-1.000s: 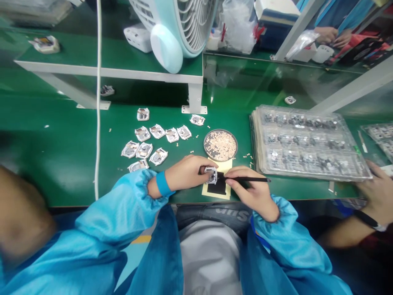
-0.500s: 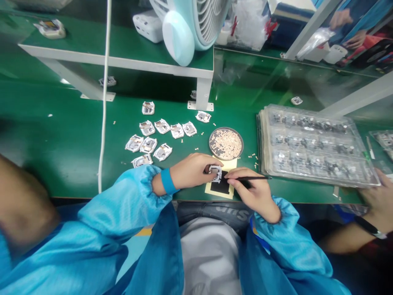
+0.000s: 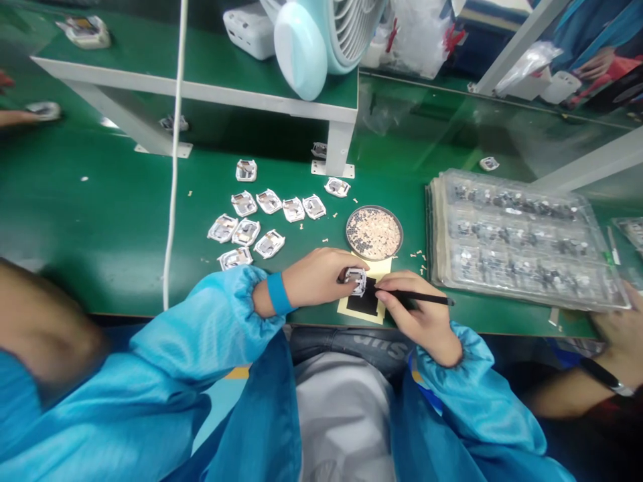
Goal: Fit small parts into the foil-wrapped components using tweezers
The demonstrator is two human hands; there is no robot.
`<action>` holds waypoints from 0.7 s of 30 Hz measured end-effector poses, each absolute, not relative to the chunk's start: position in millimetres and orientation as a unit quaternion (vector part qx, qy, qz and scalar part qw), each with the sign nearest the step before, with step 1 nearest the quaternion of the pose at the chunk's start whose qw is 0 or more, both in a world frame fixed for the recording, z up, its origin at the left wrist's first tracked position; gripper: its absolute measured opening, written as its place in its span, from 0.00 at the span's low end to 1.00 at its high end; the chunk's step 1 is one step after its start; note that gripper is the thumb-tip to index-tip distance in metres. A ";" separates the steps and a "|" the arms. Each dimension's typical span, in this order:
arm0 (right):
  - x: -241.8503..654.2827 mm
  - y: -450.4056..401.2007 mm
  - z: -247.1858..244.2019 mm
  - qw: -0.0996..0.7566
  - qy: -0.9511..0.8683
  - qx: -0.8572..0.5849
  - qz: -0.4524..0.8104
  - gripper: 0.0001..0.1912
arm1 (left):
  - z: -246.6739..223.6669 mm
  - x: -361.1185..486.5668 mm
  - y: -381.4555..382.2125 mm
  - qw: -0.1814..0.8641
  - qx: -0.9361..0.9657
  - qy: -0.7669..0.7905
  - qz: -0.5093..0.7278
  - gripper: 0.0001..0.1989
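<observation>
Between the thumb and fingers of my left hand is a white watch case, its open inside facing up. My right hand pinches a slim black tool, perhaps tweezers, whose tip is close to the case's right side; whether it touches I cannot tell. Under both lies a black pad on yellow paper. Just beyond is a round dish full of small pale pieces. Several similar watch cases lie on the green table to the left.
On the right stands a stack of clear trays with small parts; a co-worker's hand is at its corner. A white cable crosses the left side. A shelf carries a fan. Another person's hand shows at far left.
The view has shifted slightly. The black tool in my right hand has turned, its back end lower and broader to view. A co-worker's hand with a watch case has appeared at far left.
</observation>
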State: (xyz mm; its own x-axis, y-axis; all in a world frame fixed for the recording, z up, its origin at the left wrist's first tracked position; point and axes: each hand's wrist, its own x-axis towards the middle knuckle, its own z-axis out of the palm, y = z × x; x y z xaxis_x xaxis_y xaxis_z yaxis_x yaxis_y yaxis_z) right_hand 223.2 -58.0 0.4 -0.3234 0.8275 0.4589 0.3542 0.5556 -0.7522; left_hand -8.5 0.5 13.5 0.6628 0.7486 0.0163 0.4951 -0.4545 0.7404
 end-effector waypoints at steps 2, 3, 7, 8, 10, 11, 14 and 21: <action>222.5 -58.1 -1.0 0.435 -0.764 -0.387 0.278 0.15 | 13.3 -8.8 0.5 0.364 0.836 0.373 0.170 0.16; 222.6 -58.4 -1.7 0.434 -0.762 -0.389 0.282 0.15 | 13.3 -8.9 0.5 0.364 0.836 0.374 0.169 0.16; 226.6 -59.1 -4.2 0.431 -0.733 -0.401 0.342 0.12 | 13.9 -9.1 0.8 0.366 0.835 0.377 0.166 0.16; 228.4 -58.8 -5.0 0.430 -0.720 -0.403 0.367 0.10 | 14.2 -9.0 1.0 0.366 0.835 0.377 0.164 0.16; 231.9 -57.8 -6.9 0.432 -0.692 -0.403 0.415 0.08 | 14.7 -8.9 1.5 0.369 0.835 0.374 0.163 0.15; 233.4 -57.5 -7.7 0.434 -0.680 -0.402 0.434 0.07 | 15.0 -8.9 1.6 0.370 0.836 0.370 0.163 0.14; 236.4 -58.6 -6.4 0.428 -0.659 -0.397 0.474 0.03 | 15.5 -9.4 1.2 0.373 0.838 0.363 0.161 0.13; 270.0 -67.4 46.6 0.485 -0.623 -0.393 0.472 0.19 | 15.8 -13.6 6.3 0.444 0.786 0.394 0.174 0.14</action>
